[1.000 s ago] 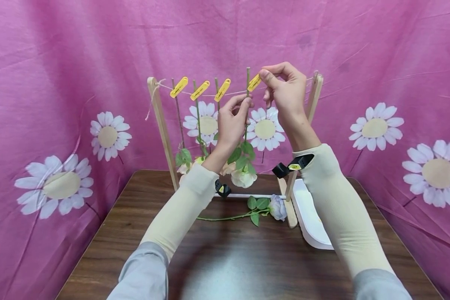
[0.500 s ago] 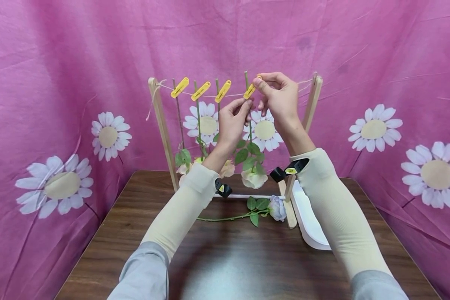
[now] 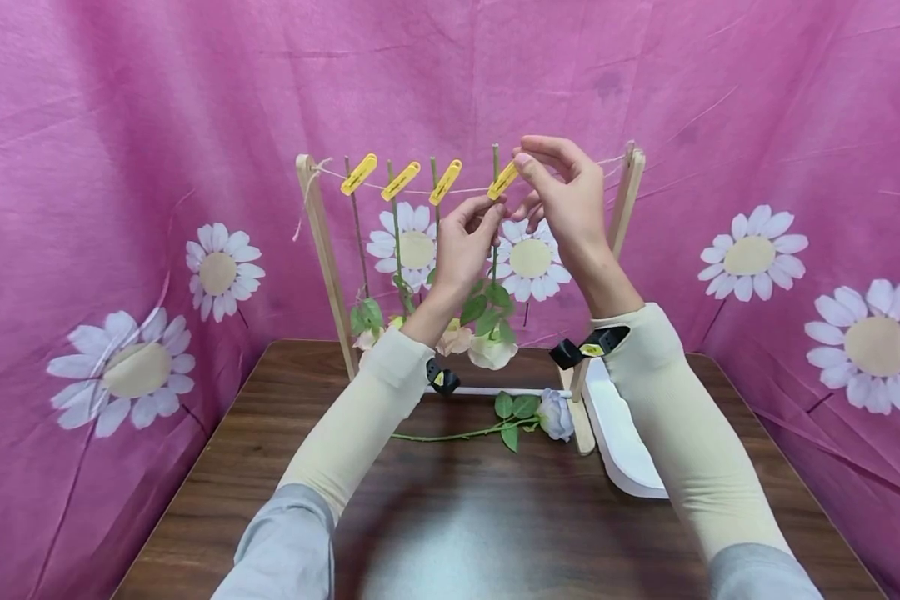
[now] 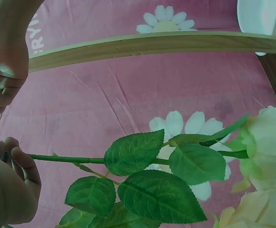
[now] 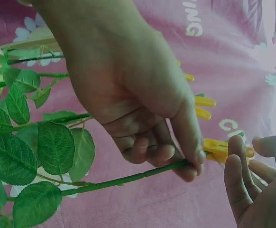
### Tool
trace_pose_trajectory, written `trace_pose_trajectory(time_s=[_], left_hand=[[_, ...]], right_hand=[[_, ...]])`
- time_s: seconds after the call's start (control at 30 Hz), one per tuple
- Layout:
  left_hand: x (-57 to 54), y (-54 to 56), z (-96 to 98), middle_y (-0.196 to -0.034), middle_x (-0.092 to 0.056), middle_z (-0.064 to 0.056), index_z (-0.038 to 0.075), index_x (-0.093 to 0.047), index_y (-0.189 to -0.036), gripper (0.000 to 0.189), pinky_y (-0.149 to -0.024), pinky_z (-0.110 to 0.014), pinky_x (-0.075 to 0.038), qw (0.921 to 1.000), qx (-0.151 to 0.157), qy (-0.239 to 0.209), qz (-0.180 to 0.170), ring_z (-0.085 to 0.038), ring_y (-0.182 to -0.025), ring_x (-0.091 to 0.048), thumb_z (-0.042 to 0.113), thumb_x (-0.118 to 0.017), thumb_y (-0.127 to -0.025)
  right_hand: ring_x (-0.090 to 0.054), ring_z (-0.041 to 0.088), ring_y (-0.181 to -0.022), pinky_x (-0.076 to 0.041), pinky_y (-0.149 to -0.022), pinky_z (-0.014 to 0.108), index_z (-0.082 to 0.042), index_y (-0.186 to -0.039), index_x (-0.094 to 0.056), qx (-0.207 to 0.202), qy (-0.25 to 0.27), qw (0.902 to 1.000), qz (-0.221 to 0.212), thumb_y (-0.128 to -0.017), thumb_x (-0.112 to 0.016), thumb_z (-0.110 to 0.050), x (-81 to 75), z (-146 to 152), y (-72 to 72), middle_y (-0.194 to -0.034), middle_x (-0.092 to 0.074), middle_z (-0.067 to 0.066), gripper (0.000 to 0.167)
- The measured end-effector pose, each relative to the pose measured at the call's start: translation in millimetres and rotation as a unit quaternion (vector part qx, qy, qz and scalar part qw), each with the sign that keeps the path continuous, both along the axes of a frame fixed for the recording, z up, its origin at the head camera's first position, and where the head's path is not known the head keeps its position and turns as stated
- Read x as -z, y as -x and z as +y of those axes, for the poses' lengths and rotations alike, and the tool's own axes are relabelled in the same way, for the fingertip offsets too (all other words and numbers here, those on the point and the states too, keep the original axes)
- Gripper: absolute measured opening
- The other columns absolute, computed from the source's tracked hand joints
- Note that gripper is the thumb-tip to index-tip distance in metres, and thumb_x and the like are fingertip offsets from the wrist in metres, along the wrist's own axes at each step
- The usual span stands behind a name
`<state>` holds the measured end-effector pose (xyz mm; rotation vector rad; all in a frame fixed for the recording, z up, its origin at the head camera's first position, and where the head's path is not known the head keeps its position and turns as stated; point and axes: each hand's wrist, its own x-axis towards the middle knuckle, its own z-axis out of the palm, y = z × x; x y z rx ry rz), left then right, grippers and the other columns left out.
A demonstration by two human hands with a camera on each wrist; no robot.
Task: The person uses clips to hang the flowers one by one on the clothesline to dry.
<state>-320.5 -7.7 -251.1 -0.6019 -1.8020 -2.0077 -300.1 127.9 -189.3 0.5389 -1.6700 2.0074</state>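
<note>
My left hand pinches the green stem of a white rose, which hangs head down. Just above those fingers, a yellow clothespin sits on the string at the stem's upper end. Around the clothespin's handle end, my right hand has its fingers spread; in the right wrist view its thumb stands apart from the clothespin. Farther left, several more stems hang from the string by yellow clothespins. Their blooms are partly hidden behind my left forearm.
A wooden rack with a left post and a right post carries the string. On the brown table lies a lilac rose with its stem pointing left. A white tray stands right of the rack, partly behind my right arm.
My right hand brought the clothespin left and down onto the stem and string, then its fingers spread and drew slightly back. The white rose swung right, then back left. My left hand stayed nearly still.
</note>
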Motion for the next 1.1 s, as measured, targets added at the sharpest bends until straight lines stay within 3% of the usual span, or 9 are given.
trace_pose_trajectory(time_s=[0.17,0.33,0.5,0.7,0.77,0.83,1.0,1.1], left_hand=[[3.5,-3.6,-4.5,-0.106,-0.078,-0.012,0.002,-0.072,-0.128,0.026,-0.055,-0.019,-0.047,0.9997,-0.006,0.024,0.007,-0.022,-0.070,-0.064,0.015,-0.067,-0.106],[8.5,-17.3,-12.5,-0.128,-0.075,-0.009,0.008,-0.066,-0.139,0.033,-0.058,-0.029,-0.057,0.9979,-0.030,0.055,0.013,-0.023,-0.076,-0.070,0.013,-0.065,-0.106],[15.2,-33.8,-22.3,-0.131,-0.068,-0.010,0.007,-0.065,-0.141,0.036,-0.066,-0.035,-0.062,0.9929,-0.065,0.084,0.053,-0.029,-0.081,-0.073,0.006,-0.063,-0.104],[35.2,-44.5,-41.7,-0.118,-0.065,-0.013,0.000,-0.068,-0.130,0.028,-0.068,-0.022,-0.055,0.9805,-0.081,0.139,0.112,-0.022,-0.077,-0.067,0.004,-0.063,-0.103],[44.3,-46.6,-49.3,-0.111,-0.066,-0.013,-0.001,-0.069,-0.126,0.025,-0.066,-0.021,-0.053,0.9778,-0.078,0.151,0.123,-0.019,-0.076,-0.062,0.003,-0.063,-0.102],[54.7,-47.3,-57.3,-0.105,-0.067,-0.013,-0.002,-0.070,-0.122,0.021,-0.065,-0.022,-0.053,0.9753,-0.072,0.161,0.134,-0.017,-0.075,-0.061,0.001,-0.062,-0.102],[82.8,-47.6,-78.7,-0.096,-0.072,-0.014,-0.001,-0.072,-0.112,0.016,-0.066,-0.022,-0.054,0.9652,-0.052,0.200,0.160,-0.016,-0.076,-0.061,-0.003,-0.063,-0.100],[100.3,-47.8,-91.8,-0.093,-0.073,-0.013,0.000,-0.074,-0.107,0.015,-0.065,-0.026,-0.055,0.9582,-0.042,0.227,0.168,-0.015,-0.074,-0.060,-0.004,-0.062,-0.098]], right_hand=[[-0.063,0.014,-0.043,-0.046,-0.036,0.023,-0.003,-0.112,-0.073,0.006,0.023,0.9996,0.015,-0.098,-0.074,-0.003,2.4,8,-8.9,-0.107,-0.074,0.007,0.014],[-0.059,0.012,-0.042,-0.044,-0.035,0.022,-0.005,-0.100,-0.071,0.010,0.028,0.9990,0.033,-0.099,-0.071,0.001,10.1,23,-17.6,-0.094,-0.072,0.006,0.006],[-0.057,0.011,-0.041,-0.043,-0.036,0.021,-0.004,-0.098,-0.070,0.015,-0.022,0.9992,0.029,-0.100,-0.071,-0.003,24.6,44,-28.1,-0.088,-0.074,0.004,0.002],[-0.061,0.013,-0.046,-0.048,-0.040,0.023,-0.001,-0.104,-0.069,0.009,-0.123,0.9916,-0.038,-0.103,-0.072,-0.016,51.1,77,-37.9,-0.084,-0.075,-0.001,0.015],[-0.061,0.014,-0.048,-0.050,-0.043,0.024,-0.001,-0.108,-0.069,0.023,-0.181,0.9813,-0.062,-0.104,-0.071,-0.021,60.9,90,-40.7,-0.080,-0.074,-0.003,0.021],[-0.061,0.015,-0.050,-0.050,-0.044,0.026,-0.001,-0.111,-0.069,0.046,-0.250,0.9636,-0.081,-0.105,-0.070,-0.025,70.9,103,-43.6,-0.074,-0.071,-0.003,0.024],[-0.059,0.012,-0.052,-0.046,-0.044,0.028,-0.005,-0.114,-0.072,0.091,-0.428,0.8931,-0.104,-0.107,-0.068,-0.030,97.4,136,-50.6,-0.067,-0.069,-0.001,0.026],[-0.063,0.011,-0.056,-0.048,-0.049,0.027,-0.006,-0.112,-0.073,0.082,-0.500,0.8557,-0.107,-0.107,-0.067,-0.029,113.3,153,-51.0,-0.071,-0.071,0.001,0.024]])
